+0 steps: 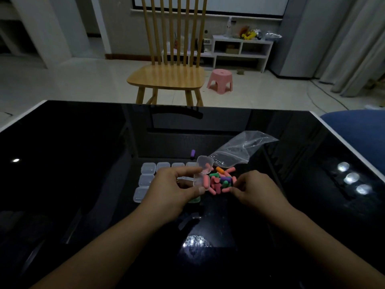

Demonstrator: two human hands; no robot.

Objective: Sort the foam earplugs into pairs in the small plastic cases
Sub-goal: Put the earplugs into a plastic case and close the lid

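Note:
My left hand holds a small clear plastic case with its lid swung open; a pink earplug lies inside it. Just right of the case sits a pile of foam earplugs in pink, orange, green and purple. My right hand rests at the pile's right edge, fingertips pinched at a pink earplug. Several closed clear cases stand in rows on the left, partly hidden by my left hand. One purple earplug lies alone behind them.
An empty clear zip bag lies behind the pile. The glossy black table reflects ceiling lights. Beyond its far edge stand a wooden chair and a pink stool. A blue cushion sits at the right.

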